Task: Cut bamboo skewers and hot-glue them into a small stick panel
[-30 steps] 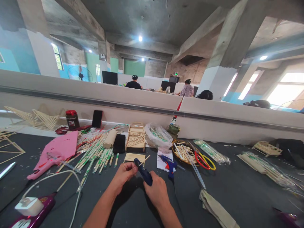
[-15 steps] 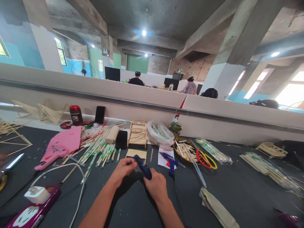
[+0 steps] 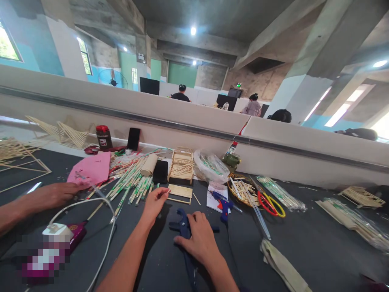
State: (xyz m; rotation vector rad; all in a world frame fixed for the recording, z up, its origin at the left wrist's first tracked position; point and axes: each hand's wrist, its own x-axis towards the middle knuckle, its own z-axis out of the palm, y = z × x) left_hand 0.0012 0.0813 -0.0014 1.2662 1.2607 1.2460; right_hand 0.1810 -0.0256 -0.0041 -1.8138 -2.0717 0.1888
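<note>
My left hand (image 3: 155,205) hovers just in front of a small panel of wooden sticks (image 3: 180,194), thumb and fingertips pinched together. A tiny pale tip shows at the pinch, too small to name. Under my right hand (image 3: 201,237) lies a dark blue hand cutter (image 3: 184,225) on the dark table, its jaw end pointing away from me. My right thumb is spread away from the fingers, and the palm hides part of the tool. Behind the panel stands a stick-built model (image 3: 181,168). A blue glue gun (image 3: 224,206) rests on paper to the right.
Another person's hand (image 3: 59,195) touches a pink sheet (image 3: 91,168) at left. A white cable (image 3: 106,247) loops beside a purple power strip (image 3: 77,235). To the right are a basket of stick pieces (image 3: 243,190), red-and-yellow-handled scissors (image 3: 273,205) and a cloth glove (image 3: 281,263).
The cutter has gone from my right hand's grip down onto the table, and that hand has loosened. My left hand has moved left, away from it. Another person's hand has reached in at left.
</note>
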